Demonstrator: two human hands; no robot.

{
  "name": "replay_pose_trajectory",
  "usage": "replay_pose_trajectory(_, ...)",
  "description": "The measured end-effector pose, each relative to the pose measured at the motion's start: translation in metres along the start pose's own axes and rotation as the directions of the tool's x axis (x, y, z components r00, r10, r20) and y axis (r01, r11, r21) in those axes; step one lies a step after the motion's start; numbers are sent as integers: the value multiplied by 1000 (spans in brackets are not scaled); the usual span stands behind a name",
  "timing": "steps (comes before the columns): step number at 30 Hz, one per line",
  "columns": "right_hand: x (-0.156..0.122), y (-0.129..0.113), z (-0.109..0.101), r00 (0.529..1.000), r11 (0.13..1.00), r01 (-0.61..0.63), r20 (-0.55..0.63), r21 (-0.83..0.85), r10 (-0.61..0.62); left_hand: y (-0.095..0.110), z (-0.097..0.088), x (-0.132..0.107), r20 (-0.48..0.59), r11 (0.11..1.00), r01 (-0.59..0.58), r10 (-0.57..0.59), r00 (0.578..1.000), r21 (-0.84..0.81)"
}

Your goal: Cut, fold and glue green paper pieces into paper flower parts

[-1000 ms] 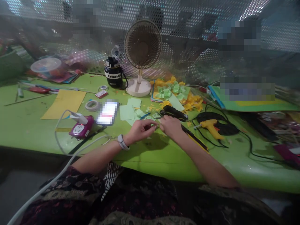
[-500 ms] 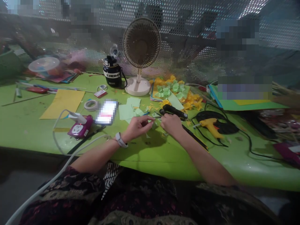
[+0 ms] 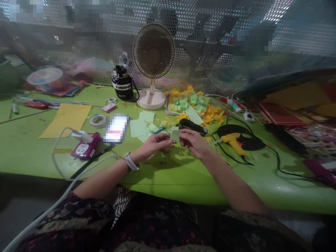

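Pale-green paper sq. [image 3: 174, 133] pinched narrow in R hand [image 3: 193, 142]; L hand [image 3: 154, 145] just beside, grip unclear. Apparently paper-shaping step; next: fold or trim.

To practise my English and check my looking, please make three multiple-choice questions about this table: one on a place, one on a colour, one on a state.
1. Where is the yellow glue gun?
A. To the right of the right hand
B. On the yellow paper sheet
C. Under the left hand

2. What colour is the paper square between the hands?
A. Red
B. Pale green
C. Dark blue

3. What is the state of the purple power socket?
A. Nothing is plugged into it
B. It hangs off the table edge
C. A plug is in it

Answers:
1. A, it lies on the green table right of that hand.
2. B, the square shows pale green.
3. C, a white plug sits in it.
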State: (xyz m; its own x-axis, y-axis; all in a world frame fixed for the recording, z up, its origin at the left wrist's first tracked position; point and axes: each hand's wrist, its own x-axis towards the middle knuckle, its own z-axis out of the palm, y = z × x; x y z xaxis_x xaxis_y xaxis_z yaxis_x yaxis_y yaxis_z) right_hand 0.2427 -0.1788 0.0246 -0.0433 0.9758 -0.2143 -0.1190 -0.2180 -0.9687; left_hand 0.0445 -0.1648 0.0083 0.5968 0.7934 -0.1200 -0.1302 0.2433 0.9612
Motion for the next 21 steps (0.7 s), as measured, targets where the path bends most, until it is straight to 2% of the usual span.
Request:
replay_pose_trajectory(2,-1,3,6,1000,1000,-8,13,22,8,-3,0,1,18,999,0,1,1000,-40)
replay_pose_trajectory(5,-4,4,7,999,1000,15,46,-13,-14,-8,-1,3,-35,998,11,-13,999,-56)
replay_pose_trajectory(7,-4,4,8,996,993,74,46,-96,-70,-12,-3,5,-56,999,8,-10,998,-51)
replay_pose_trajectory(11,-4,6,12,976,932,216,25,-292,-218,-15,-4,5,-3,1000,-3,3,1000,-15)
replay_pose_trajectory(14,-5,-1,7,970,903,242,122,-355,-212,-14,-5,5,8,1000,4,-4,1000,-3)
replay_pose_trajectory(16,-7,-12,-6,966,862,249,176,-441,-189,-11,-7,6,-27,1000,-14,14,1000,6)
replay_pose_trajectory(17,-8,-18,-14,967,821,249,184,-514,-179,-9,-9,7,-58,999,-31,32,998,9)
replay_pose_trajectory(18,-8,-24,-23,970,741,242,149,-626,-192,-8,-10,7,-94,999,-51,51,994,8)
replay_pose_trajectory(20,-6,-31,-40,971,459,159,55,-874,-231,-5,-14,9,-164,997,-83,82,983,-3)
replay_pose_trajectory(21,-5,-32,-45,976,322,101,31,-941,-215,-4,-15,9,-189,996,-91,88,978,-8)
